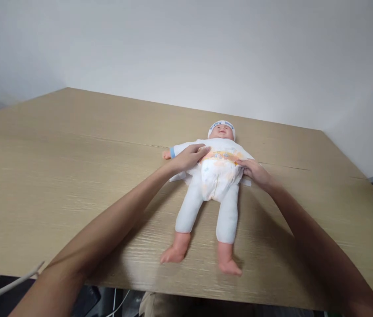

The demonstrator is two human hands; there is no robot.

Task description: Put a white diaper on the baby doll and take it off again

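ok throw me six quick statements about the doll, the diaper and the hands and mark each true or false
1. The doll lies on its back on the table. True.
2. The left hand and the right hand touch opposite sides of the diaper. True.
3. The diaper lies apart from the doll. False: it is on the doll, drawn up over its front.
4. The doll is hatless. False: it wears a white hat with blue lettering.
5. The doll's feet are bare. True.
6. The right hand is on one of the feet. False: it is at the diaper's side.
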